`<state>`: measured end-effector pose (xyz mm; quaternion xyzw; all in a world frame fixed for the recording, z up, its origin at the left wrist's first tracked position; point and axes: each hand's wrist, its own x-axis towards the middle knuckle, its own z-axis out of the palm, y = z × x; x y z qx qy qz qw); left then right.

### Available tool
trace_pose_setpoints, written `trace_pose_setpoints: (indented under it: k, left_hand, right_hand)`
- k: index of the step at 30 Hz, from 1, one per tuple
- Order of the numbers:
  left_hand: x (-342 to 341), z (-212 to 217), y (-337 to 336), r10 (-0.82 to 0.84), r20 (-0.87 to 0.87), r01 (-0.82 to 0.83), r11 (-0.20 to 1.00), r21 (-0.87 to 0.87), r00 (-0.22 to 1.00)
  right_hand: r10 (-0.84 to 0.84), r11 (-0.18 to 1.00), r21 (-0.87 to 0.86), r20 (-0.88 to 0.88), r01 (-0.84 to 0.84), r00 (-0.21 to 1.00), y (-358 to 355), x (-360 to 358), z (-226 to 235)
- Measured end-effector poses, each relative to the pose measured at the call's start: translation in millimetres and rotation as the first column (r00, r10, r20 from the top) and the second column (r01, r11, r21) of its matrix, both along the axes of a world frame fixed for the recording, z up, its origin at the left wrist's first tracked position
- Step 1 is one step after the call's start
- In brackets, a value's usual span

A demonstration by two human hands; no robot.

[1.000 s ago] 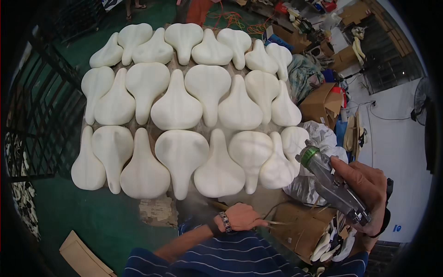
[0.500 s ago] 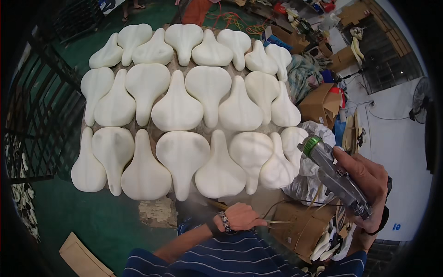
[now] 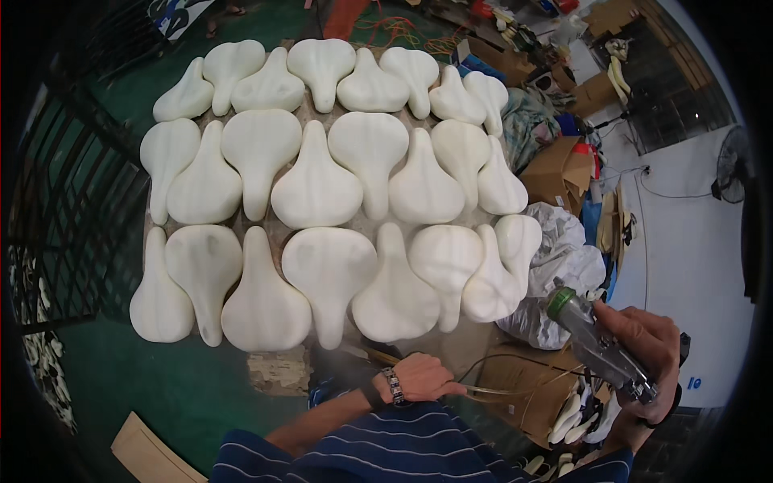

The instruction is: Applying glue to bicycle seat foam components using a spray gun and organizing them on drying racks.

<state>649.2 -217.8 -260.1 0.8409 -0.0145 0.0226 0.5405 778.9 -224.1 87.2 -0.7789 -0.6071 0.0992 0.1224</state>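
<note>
My right hand (image 3: 651,342) is closed around a grey spray gun (image 3: 597,346) with a green ring at its head. The gun is tilted, its nozzle toward the near right corner of the table. My left hand (image 3: 419,377) is low in front of my body, its fingers wrapped round a thin pale hose (image 3: 487,391) that leads off to the right. White bicycle saddle pads (image 3: 330,256) lie in three rows, their noses facing near and far by turns. Closest to the nozzle is a pad at the near row's right end (image 3: 519,241). A faint mist hangs by the near edge.
The table (image 3: 286,161) shows between the pads. Crumpled silvery plastic (image 3: 555,241) and an open cardboard box (image 3: 555,177) stand to the right. Another carton (image 3: 515,410) with pale pads beside it is below the gun. A dark metal rack (image 3: 72,201) stands left; a fan (image 3: 733,165) is far right.
The spray gun and my right hand have moved down and a little to the right, away from the end pads. My left hand keeps its place on the hose. The view has shifted slightly.
</note>
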Motion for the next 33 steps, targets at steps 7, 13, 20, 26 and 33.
trace_pose_setpoints:
  k: [7, 13, 20, 26, 33]
  left_hand:
    - [-22, -20, -8, -0.073, 0.079, 0.059, 0.985, 0.163, 0.994]
    - [-36, -1, -18, 0.083, 0.066, -0.088, 0.993, 0.081, 0.994]
    - [-30, 3, -49, 0.165, 0.043, -0.169, 0.98, 0.104, 0.985]
    - [-57, 7, -74, 0.204, -0.202, -0.203, 0.979, 0.028, 0.958]
    - [-69, -6, -87, 0.214, 0.131, -0.233, 0.959, 0.16, 0.968]
  right_hand:
    - [0.043, 0.995, -0.088, 0.038, -0.039, 0.998, -2, -35, 14]
    - [0.215, 0.937, -0.233, -0.208, -0.261, 0.954, -11, -9, 11]
    - [0.356, 0.919, -0.119, -0.158, -0.375, 0.921, -35, -3, 14]
    - [0.46, 0.888, 0.069, -0.102, -0.455, 0.882, -18, 6, -3]
    - [0.52, 0.852, 0.049, -0.2, -0.521, 0.831, -24, 0, -14]
